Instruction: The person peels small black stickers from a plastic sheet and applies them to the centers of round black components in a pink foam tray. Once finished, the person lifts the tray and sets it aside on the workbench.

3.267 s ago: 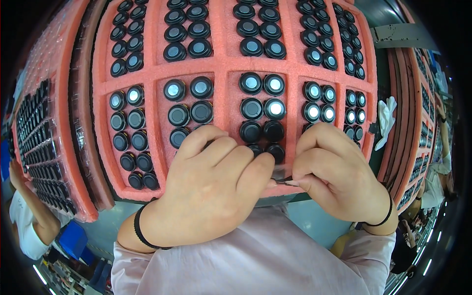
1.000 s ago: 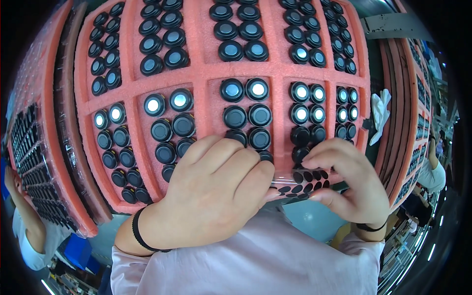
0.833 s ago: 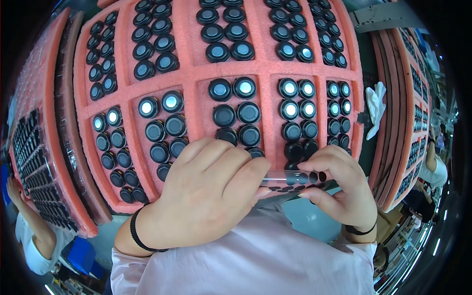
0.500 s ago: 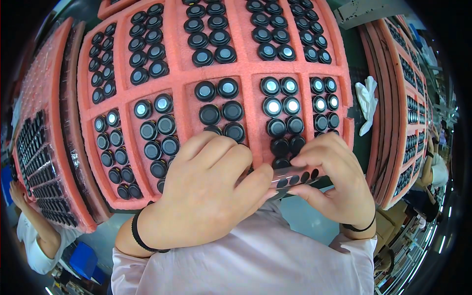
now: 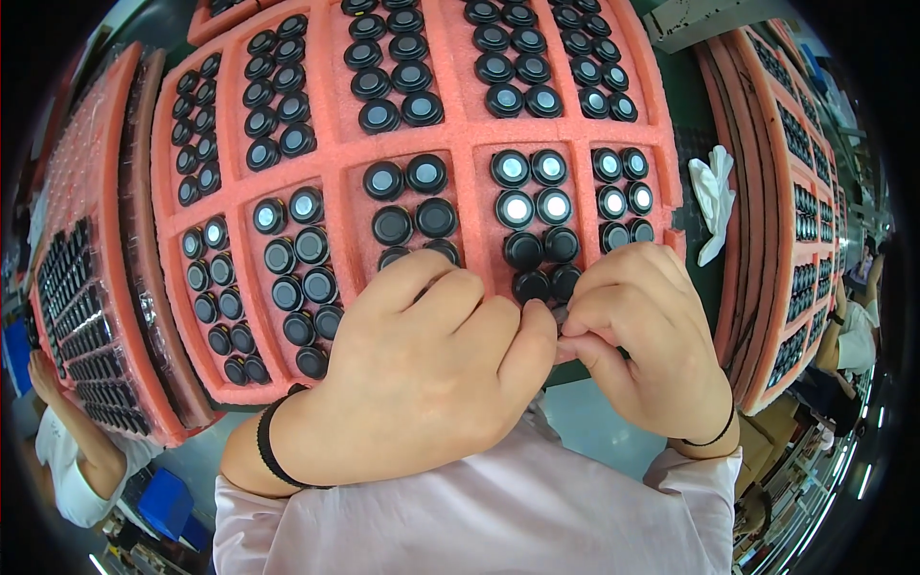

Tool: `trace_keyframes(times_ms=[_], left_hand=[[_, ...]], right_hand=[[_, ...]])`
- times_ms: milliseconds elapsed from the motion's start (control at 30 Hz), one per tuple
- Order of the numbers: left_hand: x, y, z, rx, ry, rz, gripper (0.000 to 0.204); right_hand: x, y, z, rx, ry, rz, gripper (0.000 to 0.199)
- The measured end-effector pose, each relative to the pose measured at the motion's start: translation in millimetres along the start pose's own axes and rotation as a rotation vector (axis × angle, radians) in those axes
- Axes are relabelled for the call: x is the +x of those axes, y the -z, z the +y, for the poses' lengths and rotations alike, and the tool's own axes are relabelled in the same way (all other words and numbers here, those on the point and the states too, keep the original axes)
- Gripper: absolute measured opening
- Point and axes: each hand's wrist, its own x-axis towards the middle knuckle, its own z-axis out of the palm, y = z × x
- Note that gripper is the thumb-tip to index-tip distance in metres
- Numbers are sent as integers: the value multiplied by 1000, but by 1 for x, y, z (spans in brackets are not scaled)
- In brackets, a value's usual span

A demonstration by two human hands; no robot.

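The work looks partway along, judging by the tops of the round black parts [image 5: 436, 218] standing in the pink foam tray [image 5: 470, 182] ahead of both hands; in the far row of compartments, the tops that can be made out bear pale discs [image 5: 517, 208]; in the near row, the discs show at the end away from the hands, while the tops nearer to them are plain and dark; if the discs mark finished pieces, this nearer part is what is left, some of it hidden behind the left hand [image 5: 436, 359].

The right hand [image 5: 647, 340] has thumb and forefinger pinched together, seemingly on a sliver of clear film [image 5: 562, 314], mostly hidden, between the two hands at the tray's near edge; the left hand is curled just beside it, knuckles up; I cannot tell whether its fingertips grip anything.

The foam is thick, matte and grainy, with raised ribs around rectangular wells; the parts are round and stepped, with smooth rims; the discs are flat, some glaring white; the film looks thin and glassy; beyond the right hand, a white glove [image 5: 711, 201] lies limp and creased beside the tray.
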Motion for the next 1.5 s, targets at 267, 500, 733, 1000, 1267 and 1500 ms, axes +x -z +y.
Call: trace_keyframes(times_ms=[267, 500, 733, 1000, 1267, 1500], left_hand=[[5, -4, -5, -68, 42, -98, 33], [3, -9, -11, -129, 82, -106, 32], [-1, -8, -16, -146, 159, -212, 34], [1, -11, -27, -222, 154, -174, 33], [-4, -22, -29, -187, 139, -259, 34], [-6, -26, -30, -178, 151, -287, 34]], right_hand=[[-1, -3, 11, -60, 22, 31, 28], [2, -7, 15, 19, -55, 29, 27], [13, 5, 23, 43, 18, -95, 22], [50, 3, 52, 216, -123, -157, 15], [67, -17, 71, 102, -162, -198, 9], [68, -23, 72, 48, -129, -188, 10]])
